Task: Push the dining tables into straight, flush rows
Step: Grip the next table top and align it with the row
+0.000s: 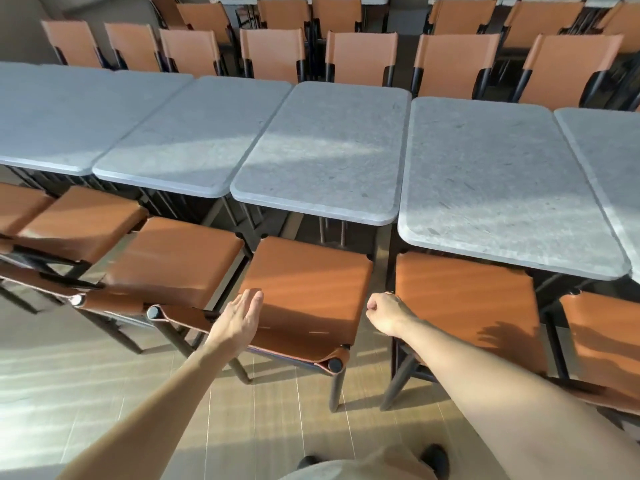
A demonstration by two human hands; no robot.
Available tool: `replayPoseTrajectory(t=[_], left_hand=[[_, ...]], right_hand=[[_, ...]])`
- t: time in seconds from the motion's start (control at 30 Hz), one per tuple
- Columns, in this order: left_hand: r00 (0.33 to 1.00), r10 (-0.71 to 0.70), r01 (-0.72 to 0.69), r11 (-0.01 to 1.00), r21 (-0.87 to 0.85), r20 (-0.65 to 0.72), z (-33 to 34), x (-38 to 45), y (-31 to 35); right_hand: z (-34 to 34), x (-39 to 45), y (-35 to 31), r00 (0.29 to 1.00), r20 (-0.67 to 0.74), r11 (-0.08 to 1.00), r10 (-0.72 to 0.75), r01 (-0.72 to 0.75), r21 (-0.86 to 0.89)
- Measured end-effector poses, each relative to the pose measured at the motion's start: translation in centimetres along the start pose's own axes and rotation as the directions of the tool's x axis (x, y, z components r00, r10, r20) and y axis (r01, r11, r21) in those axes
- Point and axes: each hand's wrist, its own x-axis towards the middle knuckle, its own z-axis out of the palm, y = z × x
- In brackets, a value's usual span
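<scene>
Left hand: the left hand (242, 315) is flat, fingers together and extended, palm turned inward, hovering over the back edge of the chair (304, 292) straight ahead; it grips nothing, and whether it touches the seat cannot be told.
Right hand: the right hand (384, 313) is curled into a loose fist at the right rear corner of the same chair's seat, in the gap beside the next chair (464, 303); whether it clasps the frame there cannot be told.
Arms: both forearms reach forward and slightly inward from the lower corners, nearly straight, hands well apart across the chair's width.
Step in hand: judging by the pose, the person is dealing with the chair that blocks the way to the tables, not yet pushing a table.
Tables: the grey stone-topped row runs along the far side of the chairs; the middle table (325, 150) sits farther back than the right table (491, 178), whose near edge juts out toward the person, so the near edges step rather than form one line. The left table (194, 133) is set back again.
Next move calls for: likely getting past the chair to reach a near edge, then pushing or pulling squarely with both palms so a table slides without twisting.
Farther out: more chairs (360, 57) line the far side.
</scene>
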Motion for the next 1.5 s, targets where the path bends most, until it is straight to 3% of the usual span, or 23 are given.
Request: replayPoseTrajectory(t=[0.17,0.33,0.63,0.87,1.0,1.1,1.23,1.4,1.5], left_hand=[[0.997,-0.050,0.051,0.999,-0.005,0.066,-1.8,0.2,-4.3],[0.999,-0.019,0.020,1.000,-0.018,0.045,-4.7,0.8,-4.6],[0.979,-0.037,0.002,0.986,0.169,0.201,-6.3,3.0,-6.9],[0.948,-0.148,0.140,0.989,0.051,0.282,-7.7,11.1,-6.1],[0.928,-0.145,0.160,0.987,-0.016,0.344,-6.8,16.7,-4.0],[0.904,-0.110,0.116,0.993,0.011,0.414,-4.7,20.7,-2.9],[0.865,-0.059,0.023,0.997,0.078,0.499,-2.3,23.6,-2.7],[0.799,-0.067,0.006,0.995,0.103,0.597,-1.2,24.6,-4.1],[0.817,-0.081,0.023,0.994,0.109,0.571,-2.1,26.1,-3.6]], right_hand=[[2.6,-0.2,-4.6,1.000,-0.009,0.999,0.008,-0.008,-0.031],[2.8,0.4,-7.8,0.999,-0.050,0.998,-0.014,0.011,-0.055],[2.2,3.2,-11.1,1.000,-0.013,0.999,0.010,-0.011,-0.047],[1.6,9.0,-12.3,0.999,-0.011,0.994,0.046,-0.045,0.102],[1.1,13.8,-10.6,0.978,0.014,0.958,0.207,-0.205,0.200],[0.9,17.2,-9.5,0.941,0.064,0.887,0.333,-0.335,0.318],[1.2,20.5,-9.0,0.911,0.093,0.806,0.401,-0.399,0.436],[0.6,21.7,-10.3,0.910,0.141,0.736,0.391,-0.400,0.546],[-1.4,20.9,-11.9,0.911,0.120,0.678,0.395,-0.378,0.631]])
